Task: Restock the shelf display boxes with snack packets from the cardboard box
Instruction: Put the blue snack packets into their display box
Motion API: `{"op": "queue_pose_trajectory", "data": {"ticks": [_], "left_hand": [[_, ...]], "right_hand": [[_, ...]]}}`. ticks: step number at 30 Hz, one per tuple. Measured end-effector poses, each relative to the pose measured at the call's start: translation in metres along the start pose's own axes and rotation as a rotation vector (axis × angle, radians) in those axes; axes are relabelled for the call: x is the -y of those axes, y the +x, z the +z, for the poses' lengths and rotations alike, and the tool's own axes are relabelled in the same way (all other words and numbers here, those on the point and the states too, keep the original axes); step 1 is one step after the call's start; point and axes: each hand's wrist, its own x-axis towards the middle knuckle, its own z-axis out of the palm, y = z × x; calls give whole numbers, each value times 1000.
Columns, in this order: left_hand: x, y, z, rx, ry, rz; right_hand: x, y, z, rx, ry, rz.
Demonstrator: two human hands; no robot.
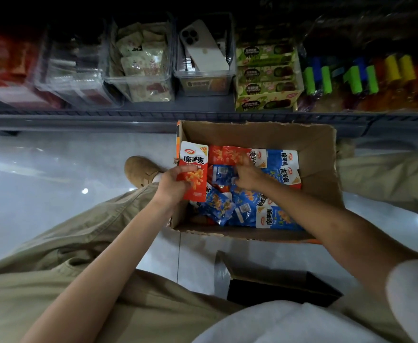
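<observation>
The left hand [172, 185] has its fingers clamped on a red packet [193, 170], gathered for restocking, while the right hand [248, 177], fingers curled, digs among packets [242, 206] in the box [317, 154].

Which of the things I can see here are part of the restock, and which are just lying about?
Part of the job:
- cardboard box
- red packets in the left hand
- blue packets in the box
- right hand, reaching among the packets
- clear shelf bins

Just lying about:
- phone resting in one bin
- dark open box on the floor
- green snack cartons
</observation>
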Motion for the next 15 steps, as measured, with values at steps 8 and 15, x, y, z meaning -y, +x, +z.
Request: {"op": "queue_pose_trajectory", "data": {"ticks": [8,15], "left_hand": [[-6,-7,1,5,92,41],[-5,-9,-1,-37,135,42]], "right_hand": [[-16,-7,2,122,-315,59],[-44,-47,37,133,-547,-57]]}}
